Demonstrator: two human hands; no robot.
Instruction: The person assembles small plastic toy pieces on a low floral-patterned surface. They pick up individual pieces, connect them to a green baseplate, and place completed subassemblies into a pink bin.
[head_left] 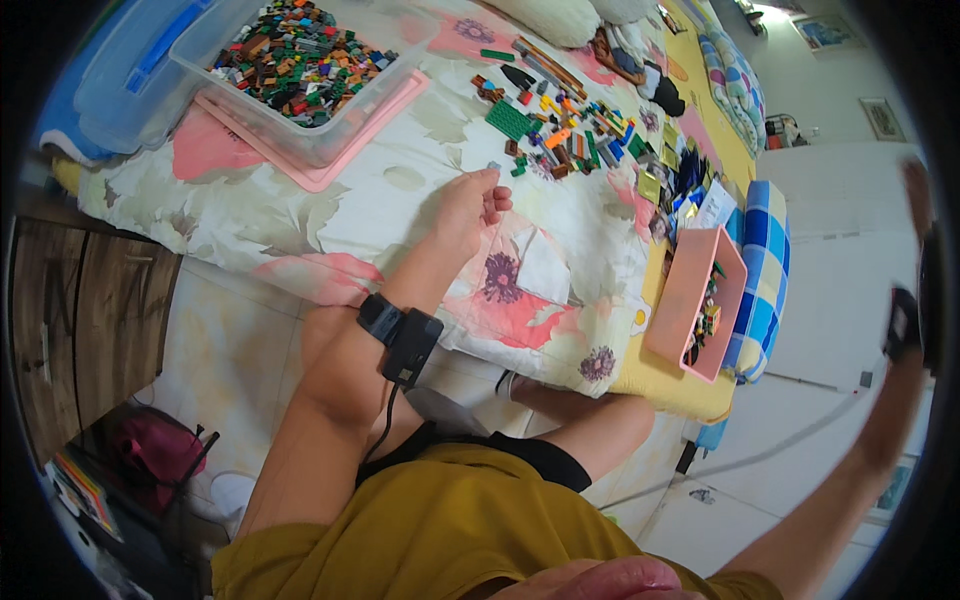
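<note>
My left hand (468,212) is over the near side of the flowered bedspread (405,180), its fingers curled. A small grey toy brick (493,166) shows at its thumb and fingertips. Just beyond it lies a loose spread of toy bricks (575,138) in many colours, with a green studded plate (508,121) among them. My right hand (915,195) is raised far out at the right rim of the picture, away from the bed. Its fingers are dark and partly cut off, so their pose is unclear.
A clear plastic bin (345,150) full of bricks stands on a pink lid (318,180) at the left. At the right sits a pink basket (680,300) with some bricks, beside a checked blue cushion (765,270). Foil packets (649,187) lie behind it.
</note>
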